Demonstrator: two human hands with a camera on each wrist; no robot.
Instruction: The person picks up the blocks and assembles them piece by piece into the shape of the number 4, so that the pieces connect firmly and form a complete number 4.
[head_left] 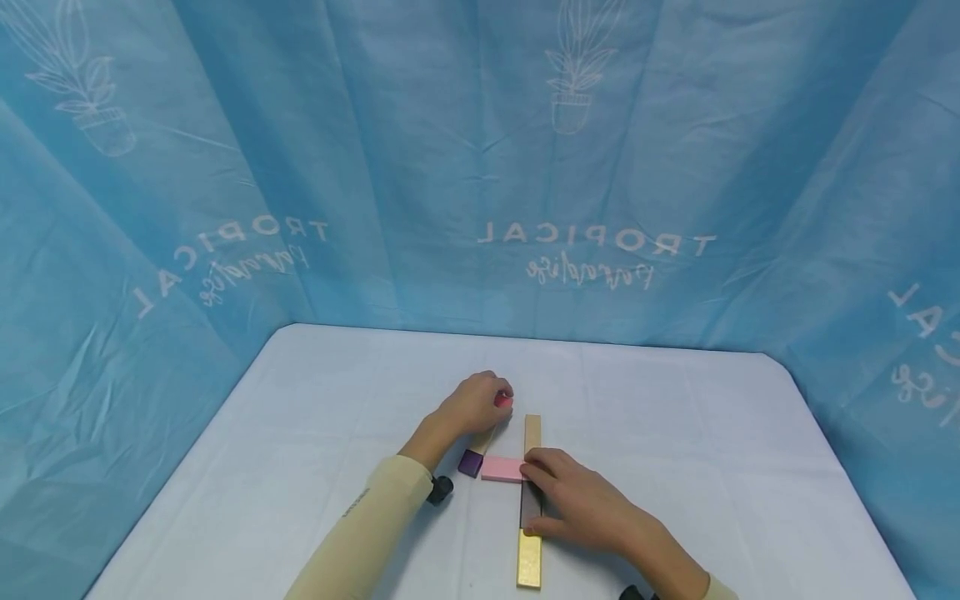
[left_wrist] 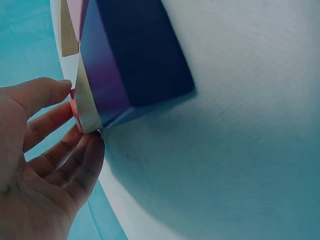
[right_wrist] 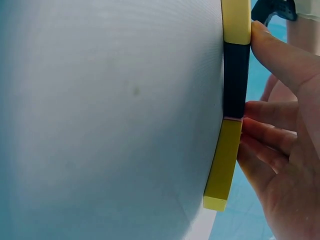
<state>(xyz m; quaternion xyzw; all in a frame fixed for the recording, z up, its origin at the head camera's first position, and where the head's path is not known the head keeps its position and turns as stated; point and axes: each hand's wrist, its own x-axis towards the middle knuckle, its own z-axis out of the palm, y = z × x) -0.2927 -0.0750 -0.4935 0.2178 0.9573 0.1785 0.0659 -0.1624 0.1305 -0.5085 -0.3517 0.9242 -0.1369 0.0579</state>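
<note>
My left hand (head_left: 477, 403) pinches a small red block (head_left: 503, 402) at the far end of a slanted pale wooden block (head_left: 481, 440). In the left wrist view, the thumb and fingertips close about the red block (left_wrist: 76, 111). A purple block (head_left: 471, 463) lies at the near end of the wooden one. Beside it a pink block (head_left: 502, 469) reaches to a straight row. That row has a wooden block (head_left: 532, 430), a dark grey block (head_left: 530, 503) and a gold block (head_left: 528, 560). My right hand (head_left: 585, 503) rests fingertips on the row, thumb by the grey-gold joint.
The blocks lie on a white-covered table (head_left: 660, 417). A blue printed curtain (head_left: 450, 167) stands behind the table and along its sides. A black wrist device (head_left: 440, 490) sits at the left sleeve.
</note>
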